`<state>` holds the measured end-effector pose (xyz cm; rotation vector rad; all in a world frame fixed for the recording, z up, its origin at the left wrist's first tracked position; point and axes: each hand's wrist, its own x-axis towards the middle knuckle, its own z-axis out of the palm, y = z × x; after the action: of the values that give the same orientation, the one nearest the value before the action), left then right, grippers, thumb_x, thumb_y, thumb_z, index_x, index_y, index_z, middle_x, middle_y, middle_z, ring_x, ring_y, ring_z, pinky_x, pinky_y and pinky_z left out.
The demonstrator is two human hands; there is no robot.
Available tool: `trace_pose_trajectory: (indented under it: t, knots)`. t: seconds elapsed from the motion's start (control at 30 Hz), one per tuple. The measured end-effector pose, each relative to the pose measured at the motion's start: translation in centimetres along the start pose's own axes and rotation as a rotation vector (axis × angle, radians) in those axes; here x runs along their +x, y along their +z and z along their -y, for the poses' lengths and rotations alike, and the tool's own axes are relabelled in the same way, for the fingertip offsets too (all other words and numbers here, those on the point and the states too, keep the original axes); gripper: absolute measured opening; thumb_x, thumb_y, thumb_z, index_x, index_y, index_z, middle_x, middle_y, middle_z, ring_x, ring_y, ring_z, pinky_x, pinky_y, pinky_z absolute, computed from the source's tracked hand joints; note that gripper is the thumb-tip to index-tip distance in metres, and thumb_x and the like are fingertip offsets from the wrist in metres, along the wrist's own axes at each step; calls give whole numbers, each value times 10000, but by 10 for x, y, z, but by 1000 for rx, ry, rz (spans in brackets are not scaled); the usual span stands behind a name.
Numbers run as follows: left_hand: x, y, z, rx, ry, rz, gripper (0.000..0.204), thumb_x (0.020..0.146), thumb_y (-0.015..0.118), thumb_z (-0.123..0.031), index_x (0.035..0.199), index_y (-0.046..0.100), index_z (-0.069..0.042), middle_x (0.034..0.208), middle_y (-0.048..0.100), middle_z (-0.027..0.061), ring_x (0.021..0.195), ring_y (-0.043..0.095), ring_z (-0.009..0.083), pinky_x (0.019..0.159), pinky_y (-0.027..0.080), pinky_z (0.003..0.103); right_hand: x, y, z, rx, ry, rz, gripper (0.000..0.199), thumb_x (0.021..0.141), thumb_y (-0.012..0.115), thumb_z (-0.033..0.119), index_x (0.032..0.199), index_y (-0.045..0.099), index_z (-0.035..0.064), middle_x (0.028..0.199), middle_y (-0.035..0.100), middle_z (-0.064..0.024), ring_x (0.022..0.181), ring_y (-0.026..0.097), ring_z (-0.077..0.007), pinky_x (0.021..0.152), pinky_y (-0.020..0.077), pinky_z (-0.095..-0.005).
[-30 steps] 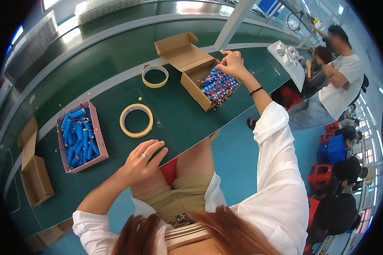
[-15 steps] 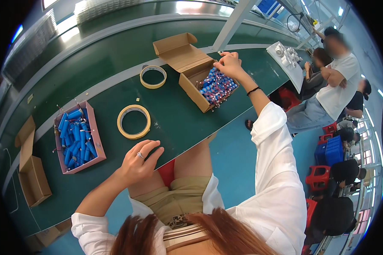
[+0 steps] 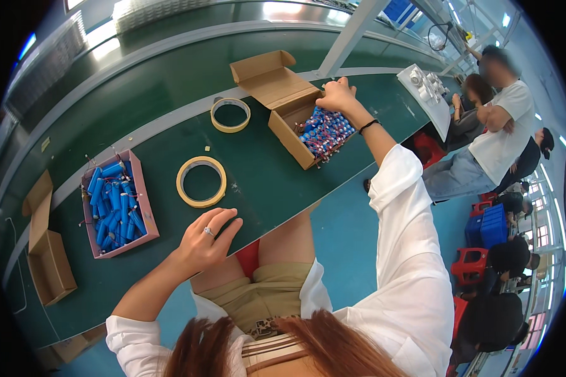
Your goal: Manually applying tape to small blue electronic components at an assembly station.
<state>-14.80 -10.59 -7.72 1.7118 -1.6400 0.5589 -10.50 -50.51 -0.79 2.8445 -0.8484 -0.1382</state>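
I see the right hand (image 3: 337,95) at the far rim of the open cardboard box (image 3: 295,116), fingers curled over the blue cells (image 3: 324,132); can't tell if it grips one. Left hand (image 3: 206,237) rests loose and empty on the bench's near edge. Box looks well filled, but the pink tray (image 3: 114,204) toward the left end holds many more cells, so I judge roughly midway. Two tape rolls (image 3: 201,181) lie between, untouched.

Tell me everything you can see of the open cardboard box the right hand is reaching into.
The cardboard box is plain brown and rectangular, lying flat on the green table with its flaps folded open toward the far side. It holds a heap of blue cylindrical cells with thin wires, some spilling over the near rim. The right hand rests at its far corner, over the cells. A tape roll lies just left of it, apart.
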Motion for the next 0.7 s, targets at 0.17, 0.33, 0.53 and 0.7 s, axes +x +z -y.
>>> trace_pose_trajectory:
  t: [0.17,0.33,0.53,0.7]
  knots:
    - [-1,-1,1,-32,-2,-13,358,548,594,90,899,598,24,988,525,151,786,574,297,632,506,347,1,-8,-18,46,-44,-135,429,615,624,369,884,621,36,986,585,-92,1120,380,-260,847,334,-477]
    - [0,-1,1,-10,1,-5,327,555,595,56,881,616,28,975,531,138,814,568,263,642,511,324,-8,-29,-50,82,-67,-268,428,610,639,364,894,624,45,979,582,-90,1111,389,-247,834,347,-477]
    - [2,-1,-1,-83,-29,-30,341,548,588,95,880,605,22,970,539,150,758,573,307,617,503,343,-33,-53,-70,301,-136,-547,323,641,646,276,864,581,53,856,590,-4,1108,374,-235,870,337,-400]
    - [3,0,-3,-144,-84,-39,322,567,584,104,874,611,10,962,545,149,742,572,306,622,494,340,-61,-71,-64,354,-225,-589,354,706,625,212,1004,574,27,677,624,-1,1108,353,-226,925,305,-340]
